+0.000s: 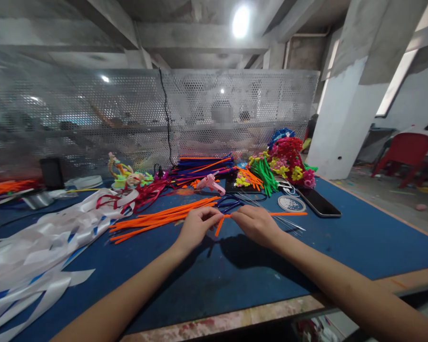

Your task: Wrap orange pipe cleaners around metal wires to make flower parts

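Note:
My left hand and my right hand meet over the blue table mat. Both pinch one orange pipe cleaner. Its long end runs right from my right hand, and a short bent end hangs down between the two hands. A pile of orange pipe cleaners lies just left of my left hand. Thin metal wires lie on the mat under and beyond my right hand.
White ribbon spreads over the left of the table. A pink glue gun, purple and green pipe cleaners, a pipe-cleaner flower bunch, a round lid and a phone sit behind. A perforated metal screen backs the table.

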Demonstrator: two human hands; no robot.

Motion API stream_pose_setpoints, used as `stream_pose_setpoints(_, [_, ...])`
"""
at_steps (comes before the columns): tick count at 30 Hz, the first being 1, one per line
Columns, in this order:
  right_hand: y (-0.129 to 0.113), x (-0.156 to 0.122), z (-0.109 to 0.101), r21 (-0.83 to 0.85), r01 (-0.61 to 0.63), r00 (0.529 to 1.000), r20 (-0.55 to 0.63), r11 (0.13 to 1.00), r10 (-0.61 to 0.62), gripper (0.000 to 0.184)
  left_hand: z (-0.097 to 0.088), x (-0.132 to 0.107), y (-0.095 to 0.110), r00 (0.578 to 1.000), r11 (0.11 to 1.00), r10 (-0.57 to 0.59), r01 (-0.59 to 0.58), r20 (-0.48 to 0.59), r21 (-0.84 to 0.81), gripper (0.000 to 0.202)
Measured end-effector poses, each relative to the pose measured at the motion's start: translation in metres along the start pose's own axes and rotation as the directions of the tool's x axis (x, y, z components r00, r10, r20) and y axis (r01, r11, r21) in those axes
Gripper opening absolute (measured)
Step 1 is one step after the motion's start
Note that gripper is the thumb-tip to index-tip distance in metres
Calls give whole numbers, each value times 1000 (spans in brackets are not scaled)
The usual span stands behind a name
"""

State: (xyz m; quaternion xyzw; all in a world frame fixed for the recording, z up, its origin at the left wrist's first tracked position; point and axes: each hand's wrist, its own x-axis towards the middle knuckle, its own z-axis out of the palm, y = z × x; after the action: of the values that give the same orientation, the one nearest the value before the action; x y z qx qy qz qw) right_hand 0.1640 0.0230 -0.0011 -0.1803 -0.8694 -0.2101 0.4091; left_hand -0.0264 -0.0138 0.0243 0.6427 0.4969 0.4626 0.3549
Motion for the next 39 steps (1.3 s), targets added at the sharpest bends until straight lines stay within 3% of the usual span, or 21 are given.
stream_pose_setpoints(8, [1,1,-3,-56,25,1000,-1,998,-25,22,1,1,1,978,966,-189,202,92,-163,33])
stream_pose_setpoints(20, [3,2,-3,-67,24,1000,-5,997,-24,24,1,1,3,990,985,-140,141,12,-99,33])
stream_pose_setpoints(27, [3,1,-3,-75,46,999,-14,996,-47,23,3,-1,1,967,940,-231,250,107,-230,33])
stream_pose_setpoints(35, [6,1,-3,-71,15,1000,21,997,-14,23,-1,1,3,972,951,-226,235,64,-203,31])
stream_pose_setpoints(39, [6,0,-3,-79,37,999,11,996,-36,23,-2,0,0,947,918,-275,309,165,-249,29])
